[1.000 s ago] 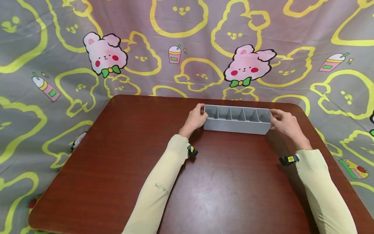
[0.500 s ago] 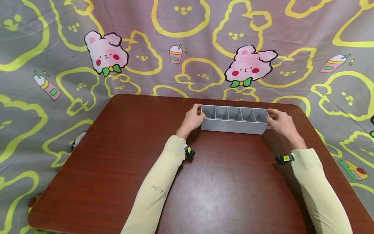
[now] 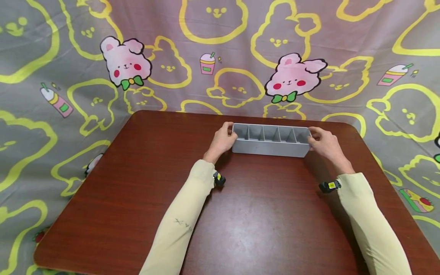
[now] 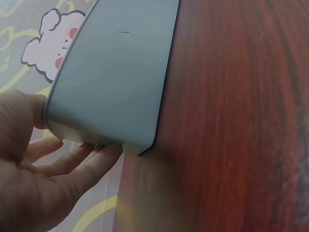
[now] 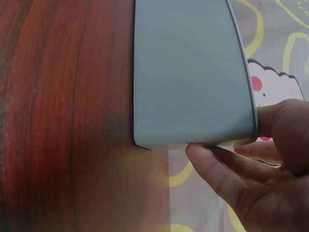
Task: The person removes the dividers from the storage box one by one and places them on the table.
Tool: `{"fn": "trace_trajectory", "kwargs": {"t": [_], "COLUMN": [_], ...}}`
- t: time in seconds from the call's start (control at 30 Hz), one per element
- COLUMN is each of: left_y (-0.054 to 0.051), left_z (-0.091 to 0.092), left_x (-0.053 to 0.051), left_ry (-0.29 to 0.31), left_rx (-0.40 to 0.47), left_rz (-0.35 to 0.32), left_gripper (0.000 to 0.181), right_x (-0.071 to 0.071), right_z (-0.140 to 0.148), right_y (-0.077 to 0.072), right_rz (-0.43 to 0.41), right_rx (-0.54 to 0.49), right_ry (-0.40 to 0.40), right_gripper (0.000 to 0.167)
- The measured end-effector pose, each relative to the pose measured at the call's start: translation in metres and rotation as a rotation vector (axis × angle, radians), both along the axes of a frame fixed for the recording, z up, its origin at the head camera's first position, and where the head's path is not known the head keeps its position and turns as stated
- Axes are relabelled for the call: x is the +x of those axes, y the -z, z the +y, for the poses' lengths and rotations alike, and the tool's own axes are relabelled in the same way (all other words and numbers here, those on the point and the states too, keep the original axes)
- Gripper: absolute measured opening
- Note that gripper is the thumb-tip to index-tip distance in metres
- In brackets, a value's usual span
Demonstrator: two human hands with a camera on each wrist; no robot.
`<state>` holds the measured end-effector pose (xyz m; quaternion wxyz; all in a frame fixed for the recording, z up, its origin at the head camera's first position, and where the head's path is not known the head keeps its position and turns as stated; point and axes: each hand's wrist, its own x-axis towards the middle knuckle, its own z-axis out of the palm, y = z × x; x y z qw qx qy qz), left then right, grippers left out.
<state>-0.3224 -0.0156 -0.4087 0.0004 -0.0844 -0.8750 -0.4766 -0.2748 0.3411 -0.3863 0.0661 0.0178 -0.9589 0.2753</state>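
Observation:
A long grey organizer box [image 3: 269,148], split by thin dividers into a row of several compartments, is at the far part of the table, right of its middle. Its compartments look bare inside. The left hand [image 3: 221,140] grips the box's left end, thumb at the rim and fingers against the end wall. At the opposite end, the right hand [image 3: 324,143] holds it in the same way. Both wrist views show the grey long side [image 4: 116,72] close to the wood; whether the base touches the tabletop I cannot tell.
The reddish-brown wooden table [image 3: 137,183] has rounded corners. A patterned curtain [image 3: 165,49] with cartoon rabbits hangs behind it and along both sides. Small black wrist cameras sit at the left cuff [image 3: 203,170] and the right cuff [image 3: 355,183].
The box has shifted a little to the left along the far part of the table, with both hands gripping its ends and moving along with it.

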Motion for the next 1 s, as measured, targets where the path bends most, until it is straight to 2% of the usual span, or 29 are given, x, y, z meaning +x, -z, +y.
{"fn": "trace_trajectory", "kwargs": {"t": [0.63,0.87,1.0], "left_y": [0.001,0.000,0.001], "left_z": [-0.011,-0.016,-0.021], "left_x": [0.002,0.003,0.004], "left_ry": [-0.002,-0.032,-0.039], "left_rx": [0.024,0.008,0.015], "left_rz": [-0.018,0.002,-0.009], "left_gripper": [0.051,0.048,0.049], "right_x": [-0.003,-0.006,-0.008], "right_z": [-0.007,-0.011,-0.015], "right_y": [0.003,0.002,0.002], "right_rz": [-0.032,-0.038,-0.065], "right_rx": [-0.033,-0.040,-0.044], "right_ry": [-0.017,-0.043,-0.056], "right_gripper": [0.051,0.053,0.054]}}
